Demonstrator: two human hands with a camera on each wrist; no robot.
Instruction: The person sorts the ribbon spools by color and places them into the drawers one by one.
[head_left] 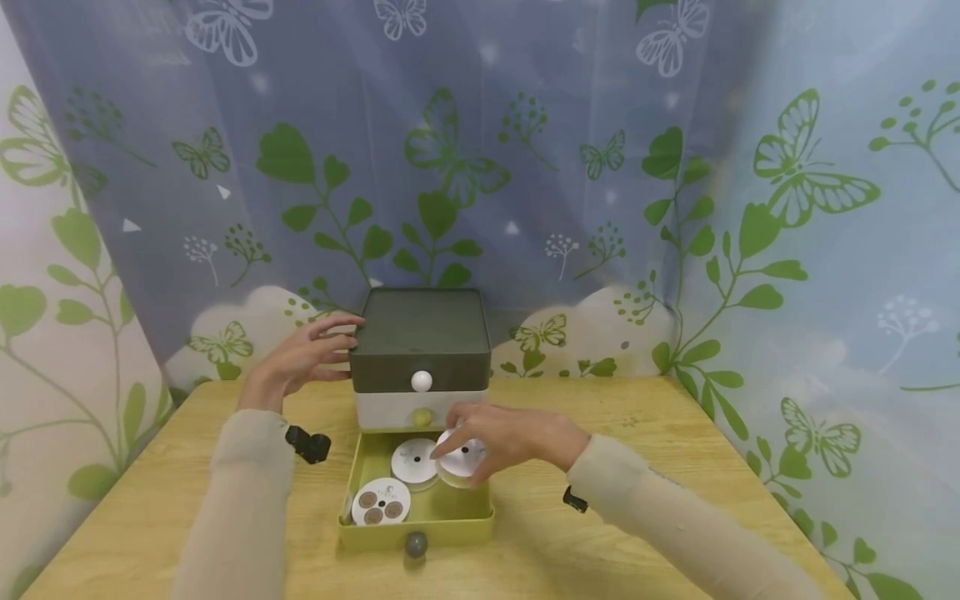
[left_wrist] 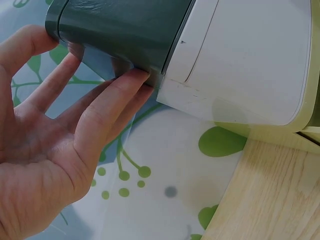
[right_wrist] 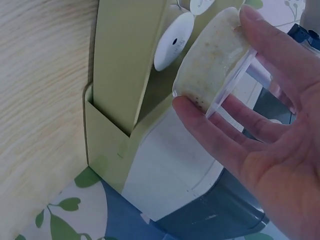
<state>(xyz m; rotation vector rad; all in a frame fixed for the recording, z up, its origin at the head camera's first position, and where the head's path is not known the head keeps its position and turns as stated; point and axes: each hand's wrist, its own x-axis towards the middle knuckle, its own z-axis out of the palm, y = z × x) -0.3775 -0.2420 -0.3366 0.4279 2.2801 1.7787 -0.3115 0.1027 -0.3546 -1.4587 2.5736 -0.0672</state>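
Note:
A small three-drawer box stands on the table, dark green [head_left: 420,367] on top, white [head_left: 390,408] in the middle and yellow-green below. Its bottom drawer [head_left: 416,533] is pulled out. My left hand [head_left: 303,362] rests its fingertips on the left side of the dark green tier, fingers spread. Above the drawer's right part, my right hand [head_left: 517,433] pinches a white spool [head_left: 465,458] by its edge, between thumb and fingers. The right wrist view shows the spool's pale side [right_wrist: 210,60], tilted. Two more spools, one plain white [head_left: 414,461] and one with brown circles [head_left: 382,500], lie in the drawer.
Around the box spreads a light wooden table [head_left: 615,483]. A curtain with butterflies and leaves [head_left: 450,167] hangs behind it and along both sides. The pulled-out drawer has a grey knob [head_left: 416,545]; a white knob [head_left: 422,381] marks the top tier.

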